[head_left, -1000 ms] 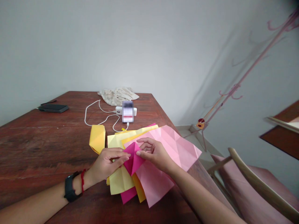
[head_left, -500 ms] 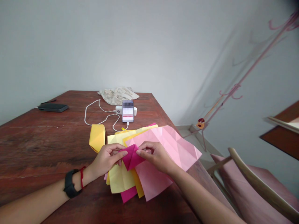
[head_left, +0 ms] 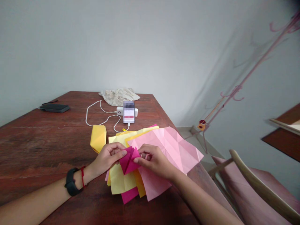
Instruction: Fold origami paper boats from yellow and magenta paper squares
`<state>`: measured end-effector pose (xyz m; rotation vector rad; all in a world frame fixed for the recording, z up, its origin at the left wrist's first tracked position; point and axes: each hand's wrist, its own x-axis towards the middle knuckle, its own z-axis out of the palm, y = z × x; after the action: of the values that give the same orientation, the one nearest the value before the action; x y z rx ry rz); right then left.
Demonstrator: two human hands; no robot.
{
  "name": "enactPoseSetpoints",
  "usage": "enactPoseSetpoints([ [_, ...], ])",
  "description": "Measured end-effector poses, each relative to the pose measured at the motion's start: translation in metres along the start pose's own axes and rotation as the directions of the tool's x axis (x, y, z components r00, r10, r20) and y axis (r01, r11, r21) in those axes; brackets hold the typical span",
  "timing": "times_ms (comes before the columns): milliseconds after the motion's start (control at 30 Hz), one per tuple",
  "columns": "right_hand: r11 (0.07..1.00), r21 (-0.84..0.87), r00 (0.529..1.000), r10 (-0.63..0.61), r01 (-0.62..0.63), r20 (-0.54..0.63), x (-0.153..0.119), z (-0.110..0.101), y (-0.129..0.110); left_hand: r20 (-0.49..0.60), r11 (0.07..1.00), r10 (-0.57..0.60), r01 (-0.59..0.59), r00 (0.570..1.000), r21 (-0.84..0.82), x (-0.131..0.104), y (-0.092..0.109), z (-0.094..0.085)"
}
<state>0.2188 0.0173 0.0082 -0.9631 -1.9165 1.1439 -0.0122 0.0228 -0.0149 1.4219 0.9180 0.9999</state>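
Nearest me, the person's left hand pinches one side of a folded magenta paper between thumb and fingers, and the right hand grips the other; they hold it over a loose pile of creased sheets, a pale pink sheet spread on top. Just beyond the left hand sits a yellow folded piece; past that, a phone on a white cable, then a rumpled cloth by the wall.

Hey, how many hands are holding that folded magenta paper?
2: the left hand grips the folded magenta paper at its left, the right hand at its right. No other hands show.
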Motion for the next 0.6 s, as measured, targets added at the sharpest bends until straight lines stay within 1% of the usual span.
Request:
enactPoseSetpoints([
  [67, 0.992, -0.093, 0.996, -0.087, 0.086, -0.008, -0.0001, 0.0002, 0.0013, 0.016, 1.000, 0.008, -0.007, 1.000, -0.017, 0.0002, -0.0007, -0.0003],
  [133, 0.980, -0.146, 0.990, -0.140, 0.135, -0.020, 0.0003, 0.0000, 0.0026, 0.028, 0.999, 0.016, -0.015, 0.999, -0.041, 0.0004, -0.0010, 0.0000],
  [233, 0.972, -0.167, 0.984, -0.173, 0.165, -0.037, 0.0007, -0.0002, 0.0027, 0.034, 0.998, 0.033, -0.031, 0.999, -0.051, 0.0005, 0.0001, 0.0014],
  [333, 0.975, -0.143, 0.982, -0.179, 0.169, -0.060, 0.0006, 0.0005, 0.0017, 0.020, 0.997, 0.066, -0.065, 0.998, -0.041, 0.0000, 0.0027, 0.0034],
  [400, 0.980, -0.120, 0.982, -0.169, 0.159, -0.079, 0.0006, 0.0012, 0.0015, -0.002, 0.995, 0.096, -0.096, 0.995, -0.041, -0.0012, 0.0042, 0.0048],
  [467, 0.989, -0.076, 0.986, -0.131, 0.123, -0.105, 0.0010, 0.0019, 0.0020, -0.032, 0.992, 0.116, -0.117, 0.993, -0.040, -0.0031, 0.0050, 0.0060],
  [600, 0.995, 0.099, 0.982, 0.009, 0.010, -0.188, 0.0038, 0.0009, 0.0030, -0.137, 0.991, 0.133, -0.136, 0.982, -0.010, -0.0068, 0.0054, 0.0081],
])
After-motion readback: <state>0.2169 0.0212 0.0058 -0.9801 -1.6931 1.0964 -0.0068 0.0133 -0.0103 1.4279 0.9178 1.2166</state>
